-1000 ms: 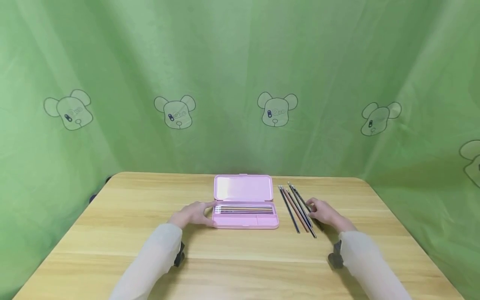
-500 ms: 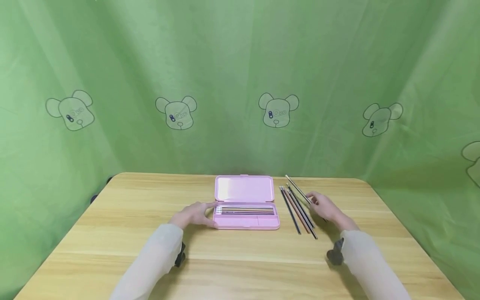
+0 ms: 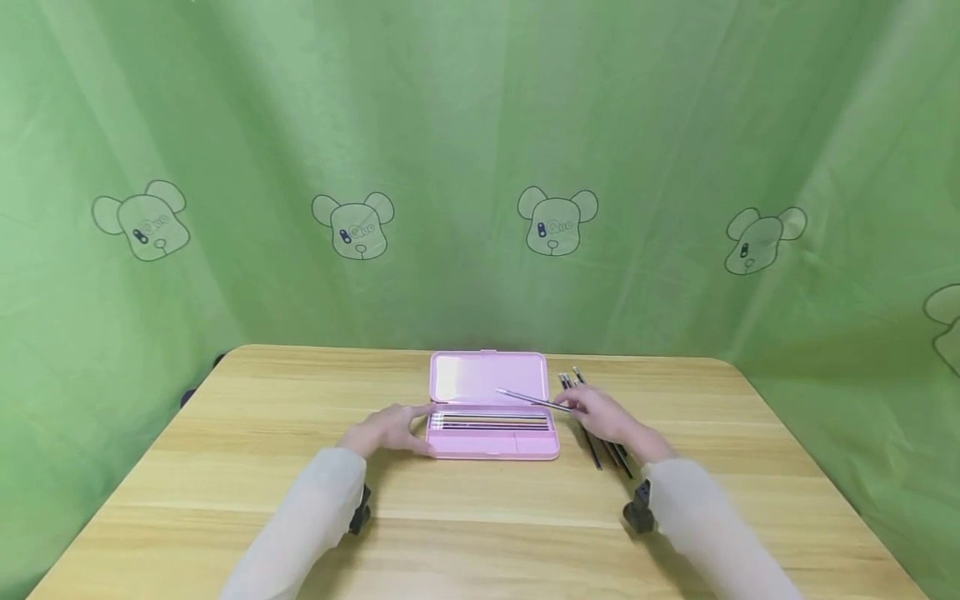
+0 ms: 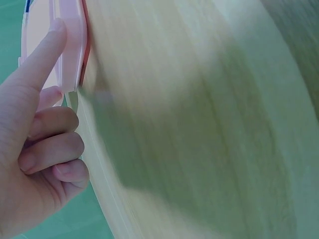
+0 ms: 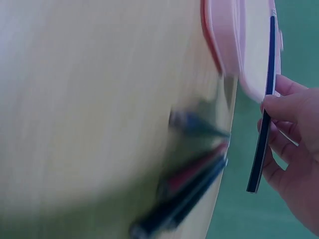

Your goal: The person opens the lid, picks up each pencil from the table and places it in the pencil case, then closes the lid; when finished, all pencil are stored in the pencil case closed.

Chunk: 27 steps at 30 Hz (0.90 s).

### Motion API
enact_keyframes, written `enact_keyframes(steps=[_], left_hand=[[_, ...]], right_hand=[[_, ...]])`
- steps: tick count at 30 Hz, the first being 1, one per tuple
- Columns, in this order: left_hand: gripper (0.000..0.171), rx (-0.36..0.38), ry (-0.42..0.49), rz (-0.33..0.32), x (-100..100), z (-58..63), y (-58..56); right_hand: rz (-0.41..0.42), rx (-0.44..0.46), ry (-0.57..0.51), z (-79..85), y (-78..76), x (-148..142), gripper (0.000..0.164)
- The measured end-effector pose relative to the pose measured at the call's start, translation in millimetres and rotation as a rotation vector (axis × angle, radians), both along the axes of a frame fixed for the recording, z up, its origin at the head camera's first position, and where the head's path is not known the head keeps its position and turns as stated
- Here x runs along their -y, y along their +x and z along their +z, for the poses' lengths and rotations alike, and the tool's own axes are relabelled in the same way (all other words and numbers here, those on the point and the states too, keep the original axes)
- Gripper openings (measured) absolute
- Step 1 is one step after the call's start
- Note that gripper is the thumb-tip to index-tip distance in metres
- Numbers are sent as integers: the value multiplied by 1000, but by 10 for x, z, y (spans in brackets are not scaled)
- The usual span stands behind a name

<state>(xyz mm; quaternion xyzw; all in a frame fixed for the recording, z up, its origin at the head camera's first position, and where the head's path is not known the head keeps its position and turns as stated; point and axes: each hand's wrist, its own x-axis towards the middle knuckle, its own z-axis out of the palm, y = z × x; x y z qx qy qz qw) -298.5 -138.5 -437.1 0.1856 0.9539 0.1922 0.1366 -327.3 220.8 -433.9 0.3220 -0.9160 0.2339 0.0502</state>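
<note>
A pink pencil case [image 3: 468, 446] lies on the table with its lid [image 3: 487, 377] folded back. Several pencils [image 3: 491, 422] lie side by side in its long rear compartment. My left hand [image 3: 384, 429] holds the left end of the case between thumb and index finger; its other fingers are curled in the left wrist view. My right hand [image 3: 606, 418] pinches a dark pencil [image 5: 260, 149] between thumb and fingers. That pencil is raised, its far end above the case's hinge side. Below the right hand, several loose pencils [image 3: 625, 467] lie partly hidden.
The wooden table [image 3: 480, 525] has rounded far corners. A green curtain [image 3: 450, 275] with mouse-head drawings hangs behind and on both sides. The front of the case has two smaller compartments split by a divider [image 3: 515, 442].
My right hand has picked a pencil from the loose pile, lifted it and carried it left towards the case. The left hand stays on the case.
</note>
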Motion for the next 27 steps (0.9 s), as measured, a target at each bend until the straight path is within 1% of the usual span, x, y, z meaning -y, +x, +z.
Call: enact_keyframes(steps=[4,7,12,14,16,25,27], left_hand=[[87,-6,-5,0,13,10,1],[86,-6,-10,2,19,18,4],[86,-6,-10,-8,21,27,12],[86,-6,-10,-11,20,25,11],[87,-8,-11,-12,15,27,9],[89,-7,-23,-3,12,14,-8],[89,-10,-25,-3,16,8,-13]], right_hand=[[86,-78,65,10,19,244,27],[125,-115,107,14,21,418,25],[126,-91,151,-1,2,663,28],[115,-73,157,-9,-2,739,28],[112,-74,168,-23,-15,797,28],[102,-70,197,-28,-41,890,28],[104,-46,190,-30,-43,894,28]])
